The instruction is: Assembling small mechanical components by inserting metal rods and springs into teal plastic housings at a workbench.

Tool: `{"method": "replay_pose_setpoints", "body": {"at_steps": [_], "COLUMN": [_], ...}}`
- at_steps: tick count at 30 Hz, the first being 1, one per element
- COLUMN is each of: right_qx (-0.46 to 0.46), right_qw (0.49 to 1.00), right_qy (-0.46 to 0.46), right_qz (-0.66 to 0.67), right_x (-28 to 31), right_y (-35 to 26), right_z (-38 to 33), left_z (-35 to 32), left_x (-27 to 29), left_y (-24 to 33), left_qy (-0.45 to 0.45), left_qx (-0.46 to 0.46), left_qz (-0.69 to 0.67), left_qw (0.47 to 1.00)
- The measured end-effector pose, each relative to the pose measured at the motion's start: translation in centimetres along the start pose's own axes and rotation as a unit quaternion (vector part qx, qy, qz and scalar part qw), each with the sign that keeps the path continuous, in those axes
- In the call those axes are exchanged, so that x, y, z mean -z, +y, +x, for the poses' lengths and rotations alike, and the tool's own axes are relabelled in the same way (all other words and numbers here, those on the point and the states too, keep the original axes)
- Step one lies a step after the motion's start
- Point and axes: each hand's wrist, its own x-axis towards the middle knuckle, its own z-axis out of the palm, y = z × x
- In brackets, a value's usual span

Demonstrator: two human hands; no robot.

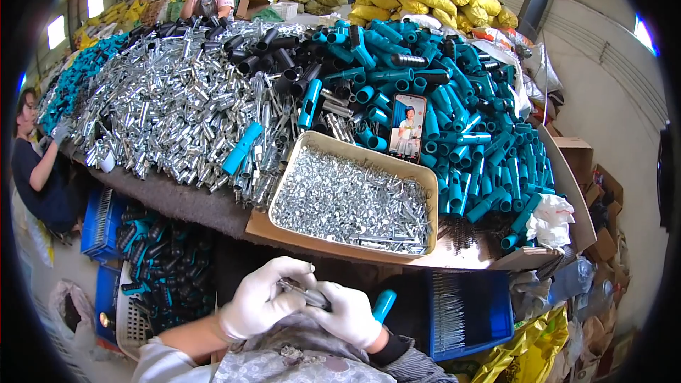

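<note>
In front of my lap, my left hand point(261, 299) and my right hand point(347, 314), both in white gloves, are closed on a small shiny metal part point(312, 297) between them. The left thumb and fingers pinch its left end, while the right fingers wrap its other end and hide much of it. Just past my right hand a teal plastic tube point(384, 306) sticks up; whether that hand also grips it I cannot tell. Beyond my hands, at the table's near edge, stands a cream tray point(434, 216) full of small metal pins or rivets.
Silvery metal tubes point(170, 106) are heaped on the left of the table, teal plastic tubes point(461, 120) on the right. A phone point(408, 128) leans among them. Blue crates point(501, 315) and a white basket point(132, 323) flank me. Two people work beyond and at left.
</note>
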Motion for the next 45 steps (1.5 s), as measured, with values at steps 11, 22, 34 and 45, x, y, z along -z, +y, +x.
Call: {"method": "replay_pose_setpoints", "body": {"at_steps": [11,22,34,45], "right_qx": [0.181,0.011,-0.039,-0.013], "right_qw": [0.971,0.932,0.979,0.902], "right_qy": [-0.085,-0.169,-0.063,-0.031], "right_qz": [0.129,0.32,0.192,0.43], "right_x": [-1.3,-3.4,-0.5,-0.1], "right_y": [0.4,2.3,-2.4,-0.7], "right_z": [1.3,-0.6,1.1,-1.6], "left_z": [2.2,2.3,2.1,4.2], "left_x": [-2.8,-3.2,-2.6,-1.3], "left_y": [2.5,4.4,3.6,2.1], "left_qy": [-0.074,-0.143,-0.11,-0.168], "left_qx": [-0.072,-0.051,-0.05,-0.21], "left_qz": [-0.016,-0.04,0.033,0.303], "left_qw": [0.995,0.988,0.992,0.914]}}
